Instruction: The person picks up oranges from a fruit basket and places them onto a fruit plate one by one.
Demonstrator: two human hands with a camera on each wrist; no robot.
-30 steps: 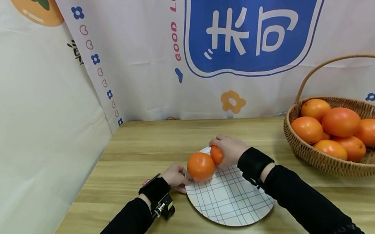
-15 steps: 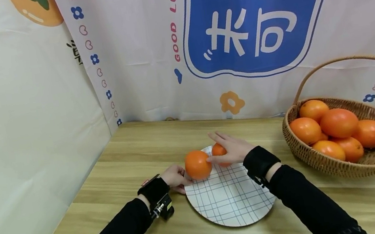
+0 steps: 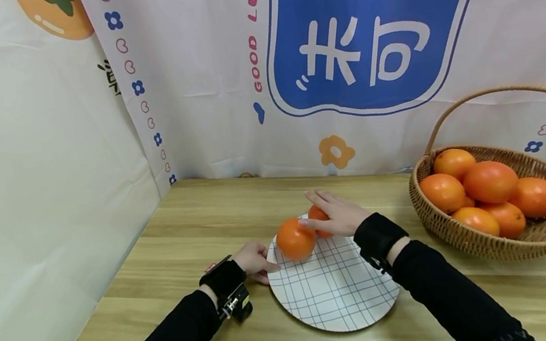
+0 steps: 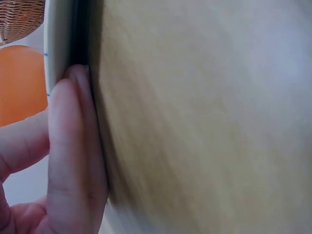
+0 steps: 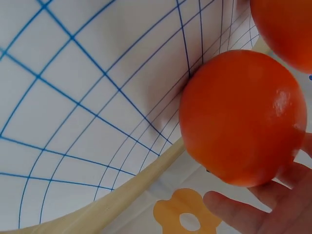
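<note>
In the head view, two oranges rest on the far-left part of a round white plate [image 3: 340,295] with blue grid lines: a left orange [image 3: 295,240] and a right orange [image 3: 319,217]. My left hand [image 3: 255,261] pinches the plate's left rim. The left wrist view shows its fingers [image 4: 70,156] under that rim and its thumb on the upper side. My right hand [image 3: 338,215] is spread over the right orange and partly covers it, its thumb reaching the left orange. In the right wrist view, extended fingers [image 5: 234,208] lie against the near orange [image 5: 241,117].
A wicker basket [image 3: 428,217] with a tall handle stands on the right of the wooden table [image 3: 196,222], holding several oranges. Printed white cloth [image 3: 223,113] hangs behind the table and along its left side.
My right hand has let go of the right orange and its fingers have straightened. Over the last half second, the left orange has shifted slightly right. My left hand stays at the rim.
</note>
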